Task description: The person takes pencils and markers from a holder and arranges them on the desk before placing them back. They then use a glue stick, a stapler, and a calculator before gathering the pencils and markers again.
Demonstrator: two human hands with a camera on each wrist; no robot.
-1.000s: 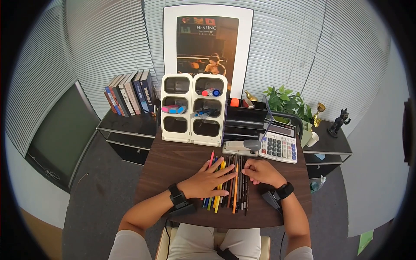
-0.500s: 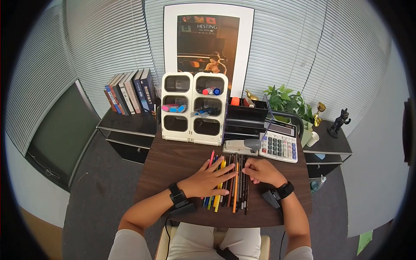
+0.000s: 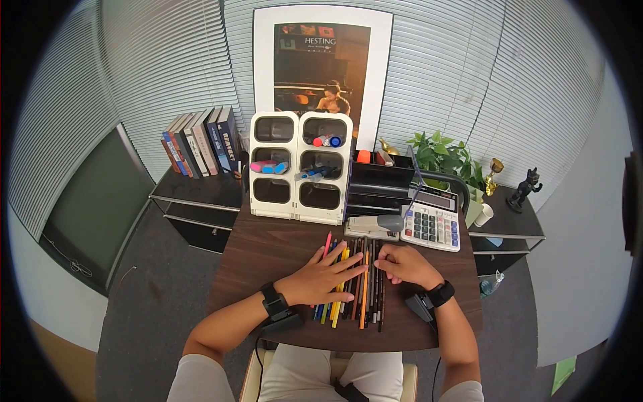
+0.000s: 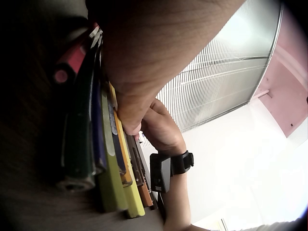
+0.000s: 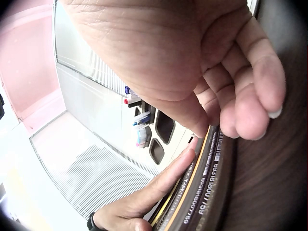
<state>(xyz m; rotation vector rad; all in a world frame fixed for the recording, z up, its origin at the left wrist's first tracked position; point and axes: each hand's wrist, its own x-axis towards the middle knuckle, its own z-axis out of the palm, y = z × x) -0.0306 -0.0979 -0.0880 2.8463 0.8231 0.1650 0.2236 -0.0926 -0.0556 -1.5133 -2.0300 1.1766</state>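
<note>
Colored pencils [image 3: 364, 308] lie side by side in a row, running front to back across the brown desk. The left hand [image 3: 318, 280] rests across them with its fingers spread, covering part of the pink, blue, green and yellow ones. At the row's right edge, the right hand [image 3: 406, 265] has curled fingers, and its thumb and forefinger pinch at a dark pencil [image 3: 382, 295]. In the right wrist view, thumb and fingertips of the right hand [image 5: 207, 86] meet at the pencil ends, beside the left hand [image 5: 139, 199]. Pencil ends [image 4: 113, 187] show under the left palm in the left wrist view.
A white six-compartment organizer [image 3: 297, 161] with markers stands behind the pencils. Beside it are a stapler [image 3: 375, 224], a black rack [image 3: 380, 181] and a calculator [image 3: 431, 226]. Books [image 3: 201, 144] stand on the left cabinet; a plant [image 3: 439, 159] and black figurine [image 3: 524, 190] are at right.
</note>
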